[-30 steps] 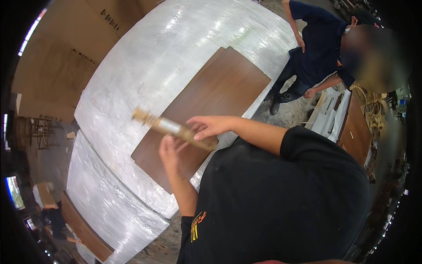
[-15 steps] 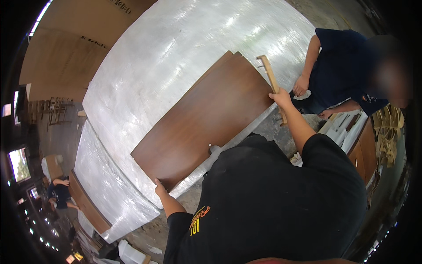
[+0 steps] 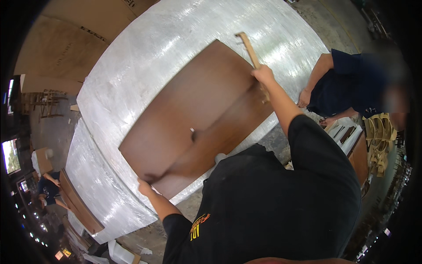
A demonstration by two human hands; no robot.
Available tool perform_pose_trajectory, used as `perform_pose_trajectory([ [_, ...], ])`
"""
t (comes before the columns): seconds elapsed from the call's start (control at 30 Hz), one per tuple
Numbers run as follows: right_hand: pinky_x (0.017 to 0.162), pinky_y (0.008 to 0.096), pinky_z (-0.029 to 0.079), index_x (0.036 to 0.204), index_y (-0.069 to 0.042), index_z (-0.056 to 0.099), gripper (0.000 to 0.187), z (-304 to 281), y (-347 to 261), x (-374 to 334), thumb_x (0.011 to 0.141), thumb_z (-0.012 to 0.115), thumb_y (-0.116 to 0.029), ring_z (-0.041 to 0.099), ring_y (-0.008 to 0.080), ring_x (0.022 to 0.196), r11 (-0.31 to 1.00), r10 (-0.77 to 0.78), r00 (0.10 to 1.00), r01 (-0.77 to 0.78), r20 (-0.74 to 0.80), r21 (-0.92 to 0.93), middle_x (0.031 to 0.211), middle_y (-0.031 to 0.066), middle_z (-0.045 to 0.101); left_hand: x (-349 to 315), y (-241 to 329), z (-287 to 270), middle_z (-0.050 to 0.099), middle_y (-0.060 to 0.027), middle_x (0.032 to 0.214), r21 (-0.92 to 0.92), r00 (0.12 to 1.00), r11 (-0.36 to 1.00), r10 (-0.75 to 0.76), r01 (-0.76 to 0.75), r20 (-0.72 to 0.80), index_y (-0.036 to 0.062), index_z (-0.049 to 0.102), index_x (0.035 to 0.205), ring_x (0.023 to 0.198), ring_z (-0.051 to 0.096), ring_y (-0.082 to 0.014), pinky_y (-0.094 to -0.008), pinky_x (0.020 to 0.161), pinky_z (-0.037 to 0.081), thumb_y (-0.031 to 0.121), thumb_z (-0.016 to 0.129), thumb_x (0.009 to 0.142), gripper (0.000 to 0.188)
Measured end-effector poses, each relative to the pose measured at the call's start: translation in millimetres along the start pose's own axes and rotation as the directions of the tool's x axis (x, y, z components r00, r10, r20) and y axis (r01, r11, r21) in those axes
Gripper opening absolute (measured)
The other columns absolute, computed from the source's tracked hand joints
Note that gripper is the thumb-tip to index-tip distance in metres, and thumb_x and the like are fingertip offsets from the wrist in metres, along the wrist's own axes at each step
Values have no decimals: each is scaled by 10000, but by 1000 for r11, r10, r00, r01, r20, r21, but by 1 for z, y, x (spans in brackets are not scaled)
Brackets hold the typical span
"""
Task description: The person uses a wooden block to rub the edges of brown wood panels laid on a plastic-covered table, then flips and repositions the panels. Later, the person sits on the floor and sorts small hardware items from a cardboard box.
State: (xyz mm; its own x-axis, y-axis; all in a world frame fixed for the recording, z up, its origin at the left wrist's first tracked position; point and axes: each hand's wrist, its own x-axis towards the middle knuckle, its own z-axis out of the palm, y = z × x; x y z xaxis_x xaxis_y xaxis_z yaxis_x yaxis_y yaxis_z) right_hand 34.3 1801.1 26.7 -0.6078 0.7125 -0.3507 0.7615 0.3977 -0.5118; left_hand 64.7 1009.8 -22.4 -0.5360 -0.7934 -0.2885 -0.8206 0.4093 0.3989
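A curved brown wooden panel [image 3: 184, 101] is over the wrapped surface, with a second brown panel [image 3: 224, 136] showing along its near side. My left hand [image 3: 146, 188] grips the upper panel at its near left corner. At the panel's right end my right hand [image 3: 263, 75] is closed round a light wooden strip [image 3: 250, 50] with small pegs. Whether those fingers also hold the panel is hidden. A small pale piece sits by a dark notch at the upper panel's near edge.
Clear plastic film covers the large work surface [image 3: 145, 70]. To the right, a co-worker [image 3: 347, 83] rests a hand near its edge. Another person at the far left holds a brown panel [image 3: 79, 202]. Cardboard [image 3: 66, 48] stands behind; curved wooden parts [image 3: 380, 136] are stacked right.
Both my hands have moved left and away from me with the upper panel and the strip. More of the lower panel now shows on the near side. The co-worker at right has shifted slightly.
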Motion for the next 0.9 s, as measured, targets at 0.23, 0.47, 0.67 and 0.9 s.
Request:
perform_pose_trajectory([
  [0.23, 638, 469, 584, 1224, 35, 611, 502, -8, -52, 36, 790, 749, -177, 687, 376, 822, 937, 84, 961, -167, 265, 306, 1009, 244, 670, -30, 118, 42, 701, -260, 1034, -56, 814, 821, 550, -568, -190, -92, 675, 1087, 929, 670, -398, -454, 855, 531, 279, 542, 960, 414],
  [0.47, 600, 459, 598, 1231, 61, 599, 501, -24, 58, -23, 813, 740, -176, 678, 386, 922, 930, 176, 934, -261, 310, 258, 1126, 247, 648, -162, 155, 125, 658, -215, 1197, 104, 327, 319, 943, -942, 68, -5, 676, 1171, 1131, 609, -382, -474, 1008, 455, 303, 615, 939, 391],
  [0.67, 556, 405, 593, 1230, 44, 614, 479, -26, 103, -71, 836, 729, -202, 698, 320, 814, 942, 179, 930, -256, 321, 218, 1058, 198, 676, -167, 183, 147, 660, -201, 1029, 204, 385, 337, 879, -919, 282, -3, 689, 1067, 996, 614, -387, -498, 900, 479, 429, 620, 927, 460],
  [0.9, 476, 355, 555, 1118, 38, 647, 439, -36, 163, -131, 848, 746, -294, 673, 250, 639, 927, 172, 931, -264, 322, 267, 903, 153, 677, -188, 182, 134, 677, -222, 1025, 339, 503, 377, 717, -862, 483, -6, 707, 1024, 998, 630, -404, -488, 899, 489, 549, 519, 956, 590],
])
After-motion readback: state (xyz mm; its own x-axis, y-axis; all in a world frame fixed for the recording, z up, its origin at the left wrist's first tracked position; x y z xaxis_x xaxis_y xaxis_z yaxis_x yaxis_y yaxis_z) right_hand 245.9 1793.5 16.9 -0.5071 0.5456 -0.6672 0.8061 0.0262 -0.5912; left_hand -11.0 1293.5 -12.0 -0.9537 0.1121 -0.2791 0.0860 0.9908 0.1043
